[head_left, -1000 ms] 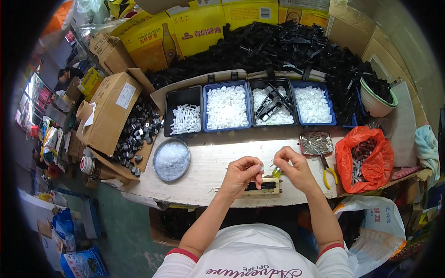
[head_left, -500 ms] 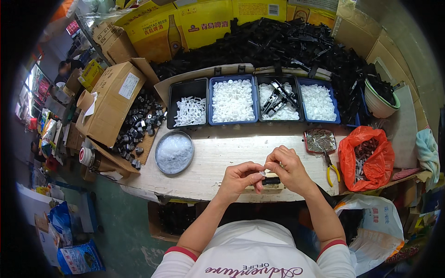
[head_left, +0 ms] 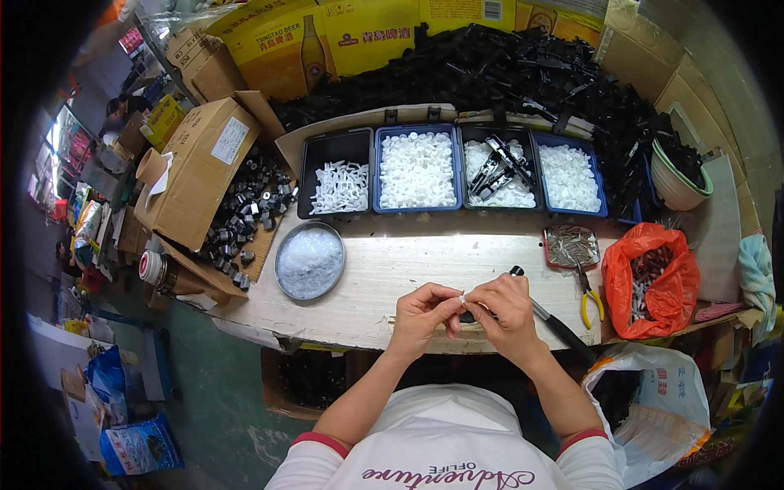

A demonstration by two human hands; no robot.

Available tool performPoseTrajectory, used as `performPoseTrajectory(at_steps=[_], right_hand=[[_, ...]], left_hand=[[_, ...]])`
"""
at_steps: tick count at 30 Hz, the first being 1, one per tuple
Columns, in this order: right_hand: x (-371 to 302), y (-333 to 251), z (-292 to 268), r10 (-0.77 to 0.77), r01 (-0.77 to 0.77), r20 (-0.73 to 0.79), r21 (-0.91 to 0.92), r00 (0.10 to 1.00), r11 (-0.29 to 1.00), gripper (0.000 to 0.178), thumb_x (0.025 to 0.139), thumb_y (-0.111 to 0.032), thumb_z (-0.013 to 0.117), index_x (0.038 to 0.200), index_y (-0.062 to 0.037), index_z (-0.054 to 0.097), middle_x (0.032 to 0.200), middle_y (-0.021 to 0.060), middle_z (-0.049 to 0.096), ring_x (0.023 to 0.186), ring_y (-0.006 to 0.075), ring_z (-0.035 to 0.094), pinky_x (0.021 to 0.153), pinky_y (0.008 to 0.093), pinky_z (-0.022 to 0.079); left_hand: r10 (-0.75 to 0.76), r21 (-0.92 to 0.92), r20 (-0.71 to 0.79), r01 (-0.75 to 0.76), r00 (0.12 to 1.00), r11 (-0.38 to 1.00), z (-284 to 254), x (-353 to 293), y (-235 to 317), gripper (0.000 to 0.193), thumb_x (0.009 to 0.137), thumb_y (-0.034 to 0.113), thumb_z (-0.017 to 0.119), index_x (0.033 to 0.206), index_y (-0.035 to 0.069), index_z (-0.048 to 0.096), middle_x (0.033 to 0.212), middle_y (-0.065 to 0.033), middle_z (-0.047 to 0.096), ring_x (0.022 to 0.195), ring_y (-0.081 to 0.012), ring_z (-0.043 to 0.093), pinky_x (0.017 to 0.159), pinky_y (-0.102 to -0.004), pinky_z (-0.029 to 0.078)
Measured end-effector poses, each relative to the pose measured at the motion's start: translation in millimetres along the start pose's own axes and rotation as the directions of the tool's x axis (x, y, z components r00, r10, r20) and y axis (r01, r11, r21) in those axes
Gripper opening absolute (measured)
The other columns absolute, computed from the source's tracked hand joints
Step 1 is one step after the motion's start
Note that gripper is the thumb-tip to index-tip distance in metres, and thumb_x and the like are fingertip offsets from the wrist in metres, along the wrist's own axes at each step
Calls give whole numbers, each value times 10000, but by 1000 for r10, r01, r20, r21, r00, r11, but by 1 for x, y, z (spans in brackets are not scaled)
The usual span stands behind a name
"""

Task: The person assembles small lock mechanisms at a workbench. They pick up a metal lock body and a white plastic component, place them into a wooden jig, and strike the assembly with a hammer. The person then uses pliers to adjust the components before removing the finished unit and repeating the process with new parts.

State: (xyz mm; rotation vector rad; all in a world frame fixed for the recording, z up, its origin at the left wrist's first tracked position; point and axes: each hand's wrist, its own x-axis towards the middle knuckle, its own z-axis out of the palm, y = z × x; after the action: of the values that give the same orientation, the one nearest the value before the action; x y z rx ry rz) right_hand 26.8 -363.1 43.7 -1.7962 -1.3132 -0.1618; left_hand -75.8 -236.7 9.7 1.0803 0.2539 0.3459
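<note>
My left hand and my right hand meet over the near edge of the workbench, both with pinched fingers. Between their fingertips is a small white plastic piece, with a thin tip sticking up; its exact kind is too small to tell. Just below the fingers, a dark part shows in a narrow strip, mostly covered by my hands. Beside my right hand lies a hammer with a black grip, its metal shaft running up behind the wrist.
Bins of white plastic parts line the bench, with a heap of black parts behind. A round dish sits left. Right are a tray of pins, yellow-handled pliers and a red bag. A carton stands far left.
My right hand has come down, closer over the dark part, which is now mostly covered. The hammer, hidden before behind my right hand and arm, shows. The whole view has shifted slightly.
</note>
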Motion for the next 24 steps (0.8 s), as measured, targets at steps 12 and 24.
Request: performPoseTrajectory(at_steps=[12, 24], right_hand=[[-28, 20, 23, 38, 6, 281, -155, 959, 988, 98, 694, -89, 628, 789, -108, 612, 737, 8, 510, 746, 177, 471, 699, 349, 277], [-23, 21, 11, 59, -40, 379, -58, 923, 998, 190, 690, -31, 573, 846, -118, 637, 764, 16, 496, 772, 195, 461, 688, 352, 262]], left_hand=[[208, 899, 190, -255, 959, 356, -22, -11, -7, 310, 648, 169, 719, 941, 114, 631, 996, -15, 526, 963, -197, 421, 821, -347, 271], [123, 937, 231, -255, 965, 238, -12, -4, -3, 266, 641, 149, 693, 895, 111, 623, 947, -44, 505, 936, -211, 415, 802, -359, 270]])
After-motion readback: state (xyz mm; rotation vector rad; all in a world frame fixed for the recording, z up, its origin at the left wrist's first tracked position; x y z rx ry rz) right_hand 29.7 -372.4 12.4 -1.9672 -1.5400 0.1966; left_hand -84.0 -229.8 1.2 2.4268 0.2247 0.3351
